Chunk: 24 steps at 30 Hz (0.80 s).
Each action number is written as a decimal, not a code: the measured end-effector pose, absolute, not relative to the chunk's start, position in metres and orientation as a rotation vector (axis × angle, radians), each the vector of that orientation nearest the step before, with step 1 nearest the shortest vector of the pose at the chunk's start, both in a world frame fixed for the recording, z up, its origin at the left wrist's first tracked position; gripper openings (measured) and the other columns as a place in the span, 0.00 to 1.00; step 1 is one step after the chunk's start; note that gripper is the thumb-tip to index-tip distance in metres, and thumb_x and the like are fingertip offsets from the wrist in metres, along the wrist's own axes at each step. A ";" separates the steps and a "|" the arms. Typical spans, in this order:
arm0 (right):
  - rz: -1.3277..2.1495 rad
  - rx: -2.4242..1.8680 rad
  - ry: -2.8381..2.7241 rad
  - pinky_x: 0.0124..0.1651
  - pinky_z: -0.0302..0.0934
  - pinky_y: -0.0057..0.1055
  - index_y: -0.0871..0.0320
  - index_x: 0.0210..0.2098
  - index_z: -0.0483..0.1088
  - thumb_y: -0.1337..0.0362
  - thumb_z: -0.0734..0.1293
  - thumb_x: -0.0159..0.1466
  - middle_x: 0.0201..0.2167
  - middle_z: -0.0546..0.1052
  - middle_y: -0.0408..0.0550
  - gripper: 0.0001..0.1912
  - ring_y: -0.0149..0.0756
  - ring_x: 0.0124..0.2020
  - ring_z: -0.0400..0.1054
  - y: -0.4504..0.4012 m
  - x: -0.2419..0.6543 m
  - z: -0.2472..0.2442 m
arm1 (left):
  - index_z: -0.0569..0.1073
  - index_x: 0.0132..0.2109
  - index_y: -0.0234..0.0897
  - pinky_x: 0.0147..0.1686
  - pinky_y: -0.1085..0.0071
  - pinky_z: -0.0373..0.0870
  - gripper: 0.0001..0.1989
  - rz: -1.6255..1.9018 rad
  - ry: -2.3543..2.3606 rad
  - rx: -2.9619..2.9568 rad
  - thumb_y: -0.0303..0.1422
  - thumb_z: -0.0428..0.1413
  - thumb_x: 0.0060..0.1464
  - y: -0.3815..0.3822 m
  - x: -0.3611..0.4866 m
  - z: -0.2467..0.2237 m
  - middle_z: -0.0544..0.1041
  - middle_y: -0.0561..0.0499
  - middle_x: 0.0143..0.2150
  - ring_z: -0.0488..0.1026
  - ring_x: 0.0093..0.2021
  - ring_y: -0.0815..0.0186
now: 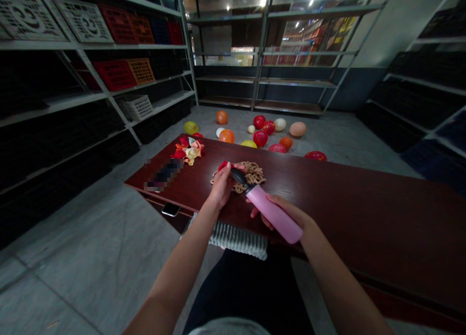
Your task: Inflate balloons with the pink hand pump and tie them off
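I find the right hand (291, 211) wrapped around the pump (274, 214), which is held over the surface (345, 194). The left hand (220, 184), at the pump's nozzle (239, 175), pinches what looks like a red balloon (223, 165); I cannot tell whether its neck is seated. Tan coils (257, 172) lie just beyond the pump. I judge the step to be fitting; the next move calls for a steady pump and an aligned neck.

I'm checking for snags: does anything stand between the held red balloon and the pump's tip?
The left hand has its thumb between the balloon and tip here; whether they meet behind it is hidden.
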State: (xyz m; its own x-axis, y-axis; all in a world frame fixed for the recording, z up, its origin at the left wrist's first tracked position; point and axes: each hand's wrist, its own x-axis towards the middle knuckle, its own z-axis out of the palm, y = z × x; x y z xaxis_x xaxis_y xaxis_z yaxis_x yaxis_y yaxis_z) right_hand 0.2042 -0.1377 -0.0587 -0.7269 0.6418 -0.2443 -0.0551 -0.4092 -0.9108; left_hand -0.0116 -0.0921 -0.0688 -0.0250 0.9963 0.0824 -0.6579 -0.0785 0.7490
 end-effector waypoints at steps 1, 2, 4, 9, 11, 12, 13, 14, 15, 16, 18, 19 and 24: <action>2.163 -0.805 -1.362 0.23 0.64 0.25 0.62 0.57 0.70 0.43 0.64 0.65 0.36 0.81 0.55 0.32 0.30 0.21 0.69 -0.138 0.204 -0.059 | 0.75 0.37 0.34 0.41 0.68 0.74 0.18 1.512 0.619 0.737 0.47 0.63 0.55 -0.092 -0.011 -0.070 0.82 0.44 0.40 0.79 0.43 0.60; 2.157 -0.801 -1.355 0.23 0.64 0.25 0.62 0.57 0.70 0.43 0.64 0.65 0.36 0.81 0.55 0.32 0.29 0.22 0.69 -0.138 0.205 -0.058 | 0.75 0.37 0.34 0.42 0.67 0.74 0.19 1.497 0.621 0.749 0.48 0.63 0.55 -0.093 -0.011 -0.071 0.81 0.43 0.40 0.79 0.44 0.59; 2.142 -0.807 -1.346 0.23 0.64 0.25 0.62 0.57 0.70 0.43 0.63 0.65 0.37 0.81 0.54 0.31 0.29 0.22 0.69 -0.139 0.205 -0.057 | 0.77 0.39 0.34 0.42 0.66 0.74 0.21 1.455 0.620 0.782 0.50 0.63 0.55 -0.093 -0.010 -0.073 0.81 0.42 0.42 0.79 0.45 0.58; 2.115 -0.808 -1.363 0.23 0.65 0.25 0.61 0.56 0.71 0.43 0.63 0.65 0.37 0.81 0.55 0.31 0.29 0.22 0.69 -0.140 0.205 -0.054 | 0.80 0.44 0.35 0.40 0.69 0.73 0.21 1.398 0.593 0.842 0.50 0.62 0.56 -0.094 -0.010 -0.075 0.81 0.42 0.45 0.78 0.46 0.58; 2.109 -0.835 -1.383 0.22 0.64 0.25 0.61 0.54 0.71 0.43 0.64 0.65 0.36 0.81 0.54 0.31 0.29 0.22 0.69 -0.140 0.204 -0.055 | 0.80 0.46 0.35 0.42 0.69 0.73 0.21 1.394 0.550 0.790 0.49 0.61 0.58 -0.095 -0.010 -0.073 0.81 0.42 0.46 0.78 0.46 0.58; 2.108 -0.859 -1.406 0.22 0.64 0.25 0.62 0.52 0.73 0.42 0.63 0.65 0.34 0.81 0.53 0.31 0.29 0.21 0.69 -0.139 0.203 -0.055 | 0.80 0.47 0.35 0.43 0.69 0.73 0.22 1.388 0.524 0.750 0.49 0.60 0.59 -0.095 -0.010 -0.072 0.81 0.42 0.46 0.78 0.46 0.59; 2.106 -0.890 -1.438 0.22 0.63 0.24 0.63 0.48 0.74 0.41 0.62 0.65 0.30 0.80 0.52 0.31 0.30 0.21 0.69 -0.139 0.201 -0.056 | 0.79 0.48 0.35 0.43 0.69 0.73 0.21 1.382 0.499 0.705 0.48 0.59 0.60 -0.095 -0.010 -0.071 0.81 0.41 0.47 0.78 0.46 0.59; 2.097 -0.918 -1.470 0.22 0.63 0.24 0.64 0.44 0.76 0.40 0.61 0.65 0.26 0.79 0.52 0.32 0.30 0.21 0.69 -0.138 0.200 -0.057 | 0.79 0.49 0.34 0.43 0.68 0.74 0.20 1.379 0.476 0.658 0.47 0.59 0.61 -0.095 -0.010 -0.070 0.81 0.42 0.47 0.78 0.45 0.60; 2.083 -0.940 -1.499 0.22 0.63 0.24 0.65 0.41 0.76 0.39 0.61 0.65 0.24 0.78 0.51 0.33 0.30 0.20 0.70 -0.138 0.199 -0.058 | 0.78 0.49 0.35 0.43 0.68 0.74 0.19 1.377 0.457 0.614 0.45 0.59 0.61 -0.094 -0.011 -0.070 0.81 0.42 0.47 0.78 0.44 0.60; 2.069 -0.957 -1.518 0.22 0.64 0.24 0.66 0.38 0.77 0.38 0.61 0.64 0.22 0.77 0.50 0.33 0.31 0.20 0.70 -0.137 0.197 -0.059 | 0.78 0.49 0.35 0.42 0.68 0.74 0.17 1.372 0.439 0.573 0.43 0.59 0.62 -0.094 -0.011 -0.070 0.80 0.43 0.45 0.78 0.43 0.61; 2.041 -0.983 -1.510 0.22 0.64 0.25 0.65 0.37 0.76 0.37 0.62 0.63 0.22 0.77 0.50 0.33 0.31 0.21 0.70 -0.138 0.194 -0.062 | 0.77 0.49 0.34 0.41 0.68 0.74 0.13 1.350 0.381 0.494 0.38 0.59 0.62 -0.093 -0.011 -0.069 0.79 0.46 0.38 0.78 0.39 0.63; 2.031 -0.999 -1.482 0.22 0.64 0.25 0.65 0.38 0.75 0.37 0.64 0.62 0.23 0.78 0.50 0.33 0.32 0.21 0.70 -0.139 0.192 -0.063 | 0.77 0.49 0.33 0.39 0.68 0.74 0.12 1.333 0.342 0.450 0.36 0.59 0.62 -0.092 -0.012 -0.068 0.77 0.49 0.33 0.77 0.35 0.65; 1.984 -1.077 -1.400 0.26 0.65 0.26 0.57 0.49 0.69 0.45 0.73 0.57 0.32 0.80 0.47 0.28 0.31 0.25 0.71 -0.145 0.179 -0.061 | 0.76 0.41 0.31 0.18 0.77 0.60 0.15 1.243 0.357 0.239 0.41 0.57 0.64 -0.080 -0.008 -0.043 0.54 0.61 0.16 0.57 0.16 0.74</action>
State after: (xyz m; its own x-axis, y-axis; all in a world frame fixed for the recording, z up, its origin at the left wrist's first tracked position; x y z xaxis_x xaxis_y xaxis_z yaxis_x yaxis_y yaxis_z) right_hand 0.1786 -0.1450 -0.0610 -0.5746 0.7510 -0.3252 0.0544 -0.3615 -0.9308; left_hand -0.0084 -0.0801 -0.0429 0.2780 0.9512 -0.1343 -0.8776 0.3083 0.3672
